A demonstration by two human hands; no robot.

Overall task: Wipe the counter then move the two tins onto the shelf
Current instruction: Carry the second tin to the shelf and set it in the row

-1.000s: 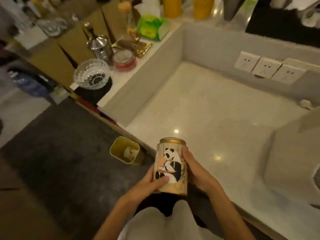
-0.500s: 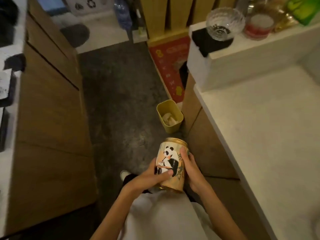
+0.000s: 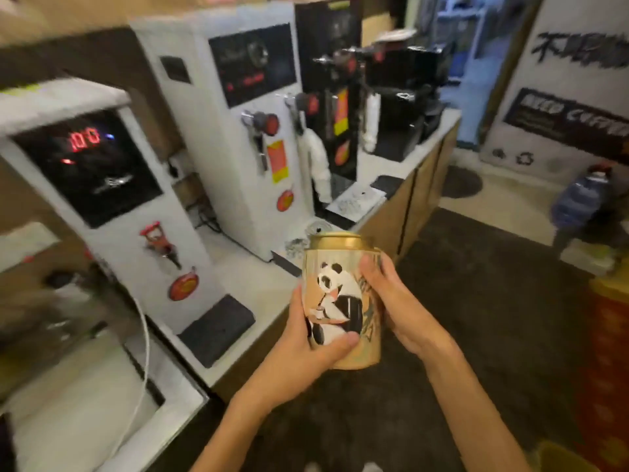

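Observation:
A gold tin (image 3: 340, 294) with a panda picture and a gold lid is held upright in front of me, above the dark floor. My left hand (image 3: 306, 349) wraps its lower left side, thumb across the front. My right hand (image 3: 394, 301) grips its right side. Only this one tin is in view. No shelf or wiping cloth shows.
A white counter (image 3: 258, 284) runs along the left, carrying white dispenser machines (image 3: 238, 131), black drip mats (image 3: 218, 330) and a black coffee machine (image 3: 405, 97). A sink (image 3: 85, 403) lies at lower left. Dark floor (image 3: 493, 284) fills the right, with a water bottle (image 3: 578, 199) by a poster.
My view has swung away from the pale counter, across the floor, to the opposite counter with the machines. The tin stays in both hands and is carried higher.

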